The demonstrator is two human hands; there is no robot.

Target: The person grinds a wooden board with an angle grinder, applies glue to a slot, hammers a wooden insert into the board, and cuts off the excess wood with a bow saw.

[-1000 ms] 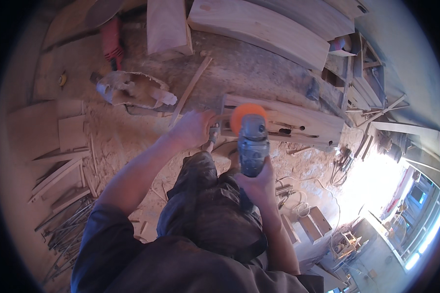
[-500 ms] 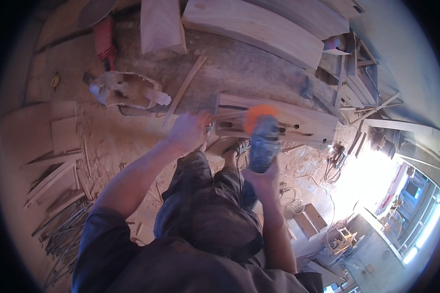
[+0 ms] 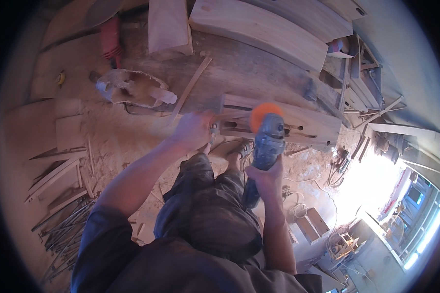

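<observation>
We swing our angle grinder [image 3: 266, 146], gripped in the right hand [image 3: 265, 177], back upright over the slotted wooden piece [image 3: 298, 124] while our left hand [image 3: 193, 131] keeps clasping its near end

Dark short-sleeved shirt, dusty dark trousers, bare forearms.
</observation>
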